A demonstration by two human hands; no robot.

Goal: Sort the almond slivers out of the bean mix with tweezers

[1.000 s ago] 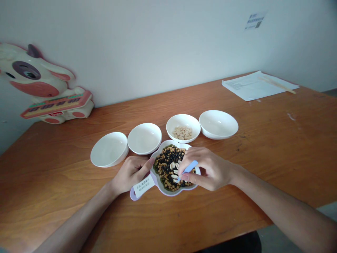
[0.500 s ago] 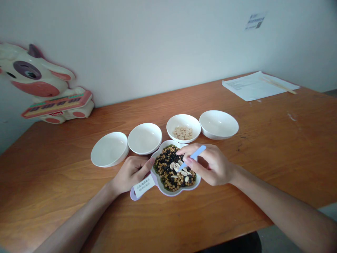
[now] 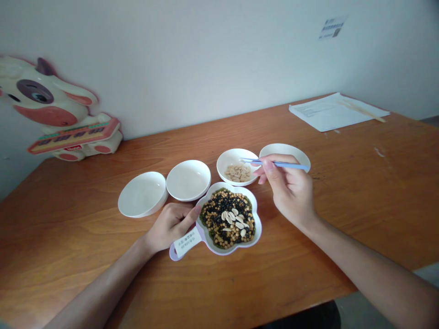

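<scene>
My left hand (image 3: 173, 226) grips the left rim of a white and lilac flower-shaped dish (image 3: 258, 224), thumb on top, beside its labelled handle (image 3: 187, 243). Black beans (image 3: 219, 208), yellow beans and green beans fill the dish, with several pale peanut halves (image 3: 232, 215) lying on top. My right hand (image 3: 293, 194) pinches a pair of slim blue tweezers (image 3: 290, 165). Their tips are over a white bowl (image 3: 228, 160) that contains several flat pale pieces (image 3: 238, 172), like peanut halves. Whether the tips hold a piece, I cannot tell.
Two white bowls (image 3: 142, 194) (image 3: 188, 180) stand left of the bowl with pale pieces. Another white bowl (image 3: 284, 153) is at its right, partly behind my right hand. A cow toy piano (image 3: 75, 132) stands back left; papers (image 3: 329, 112) and a pale stick (image 3: 368, 114) lie back right.
My right hand has moved with the tweezers from above the dish, up and to the right, to the bowl of pale pieces. The left hand and the dish have stayed still.
</scene>
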